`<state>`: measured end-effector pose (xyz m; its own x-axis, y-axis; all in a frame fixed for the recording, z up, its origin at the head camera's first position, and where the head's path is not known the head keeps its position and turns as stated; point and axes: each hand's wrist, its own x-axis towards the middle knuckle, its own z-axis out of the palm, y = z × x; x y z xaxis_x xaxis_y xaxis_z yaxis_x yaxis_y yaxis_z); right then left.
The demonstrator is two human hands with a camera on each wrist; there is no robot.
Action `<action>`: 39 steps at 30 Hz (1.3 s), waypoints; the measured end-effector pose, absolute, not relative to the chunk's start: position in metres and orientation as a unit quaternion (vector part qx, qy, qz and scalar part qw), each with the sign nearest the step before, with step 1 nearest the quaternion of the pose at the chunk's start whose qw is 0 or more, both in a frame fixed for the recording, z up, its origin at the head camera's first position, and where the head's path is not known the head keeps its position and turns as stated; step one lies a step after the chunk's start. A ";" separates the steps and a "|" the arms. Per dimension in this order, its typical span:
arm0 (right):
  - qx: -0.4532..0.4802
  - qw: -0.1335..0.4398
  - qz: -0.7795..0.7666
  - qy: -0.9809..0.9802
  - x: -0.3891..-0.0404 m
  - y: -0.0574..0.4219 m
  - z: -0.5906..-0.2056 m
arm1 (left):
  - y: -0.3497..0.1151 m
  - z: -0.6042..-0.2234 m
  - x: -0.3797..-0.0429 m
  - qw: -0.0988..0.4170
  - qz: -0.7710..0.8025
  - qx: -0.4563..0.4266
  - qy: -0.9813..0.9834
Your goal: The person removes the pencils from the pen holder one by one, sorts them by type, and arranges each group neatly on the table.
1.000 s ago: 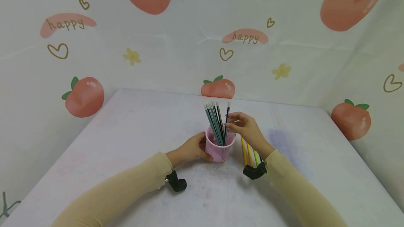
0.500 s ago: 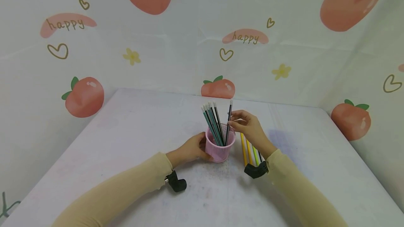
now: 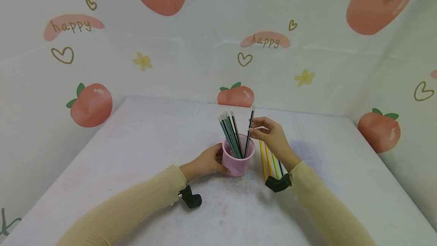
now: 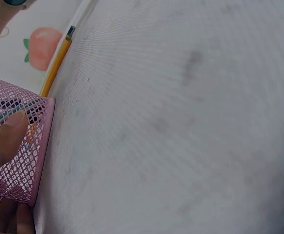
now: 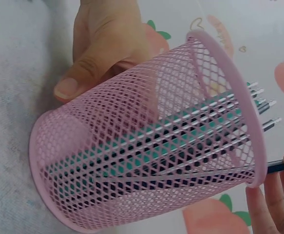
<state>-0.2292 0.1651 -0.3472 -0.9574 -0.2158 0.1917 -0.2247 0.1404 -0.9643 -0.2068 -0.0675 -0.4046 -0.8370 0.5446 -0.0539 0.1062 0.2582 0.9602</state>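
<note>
A pale backdrop (image 3: 191, 52) printed with peaches, hearts and flowers rises behind and beside the work; the word "happy" (image 3: 71, 26) is printed on it twice in thin brown script, once at the left and once near the middle. Below it lies the white bench (image 3: 143, 147). On the bench stands a pink mesh cup (image 3: 238, 160), upright, with a bunch of green-and-black pencils (image 3: 230, 132) leaning leftward inside it. The left hand (image 3: 208, 160) grips the cup's side, thumb pressed on the mesh. The right hand (image 3: 271, 136) pinches a single dark pencil (image 3: 250, 128) near its upper half; its lower end is inside the cup's rim, apart from the bunch. Just right of the cup, yellow and green pencils (image 3: 268, 160) lie flat on the bench under the right wrist.
</note>
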 end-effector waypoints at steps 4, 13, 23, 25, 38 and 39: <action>0.146 0.005 0.646 -0.749 -0.230 0.167 -0.345 | -0.068 -0.405 -0.207 0.191 0.571 0.213 0.770; 0.149 0.022 0.666 -0.731 -0.230 0.173 -0.337 | -0.068 -0.405 -0.207 0.189 0.571 0.217 0.769; 0.139 0.034 0.704 -0.695 -0.229 0.178 -0.325 | -0.068 -0.404 -0.207 0.190 0.567 0.217 0.772; 0.141 0.037 0.714 -0.685 -0.229 0.179 -0.323 | -0.068 -0.403 -0.207 0.191 0.566 0.216 0.772; 0.147 0.070 0.737 -0.656 -0.229 0.187 -0.311 | -0.069 -0.404 -0.207 0.195 0.568 0.223 0.768; 0.147 0.074 0.739 -0.654 -0.228 0.188 -0.310 | -0.069 -0.404 -0.207 0.195 0.567 0.225 0.769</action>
